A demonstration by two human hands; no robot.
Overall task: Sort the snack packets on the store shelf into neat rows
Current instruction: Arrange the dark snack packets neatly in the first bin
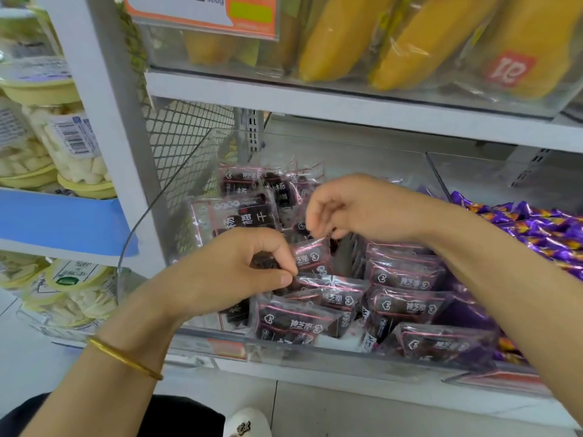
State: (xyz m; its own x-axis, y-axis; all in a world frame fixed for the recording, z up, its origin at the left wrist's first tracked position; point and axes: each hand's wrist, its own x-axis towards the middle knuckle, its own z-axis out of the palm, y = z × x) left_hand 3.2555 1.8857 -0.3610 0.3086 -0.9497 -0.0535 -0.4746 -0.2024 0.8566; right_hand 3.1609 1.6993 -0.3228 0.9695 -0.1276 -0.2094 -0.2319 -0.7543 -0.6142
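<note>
Several dark plum snack packets (403,275) with pink edging fill a clear plastic bin (315,353) on the middle shelf. Some stand in rows at the front; others lean loosely at the back left (233,212). My left hand (233,272) has its fingers curled and pinches a dark packet (263,261) at the bin's front left. My right hand (350,209) hovers over the middle of the bin, fingertips pinching the top edge of a packet (310,255). A gold bangle sits on my left wrist.
Purple-wrapped sweets (536,225) fill the neighbouring bin on the right, behind a clear divider (438,178). Yellow packs (426,42) lie on the shelf above. Jars with yellow lids (72,146) stand on the left shelving past a white upright (104,121).
</note>
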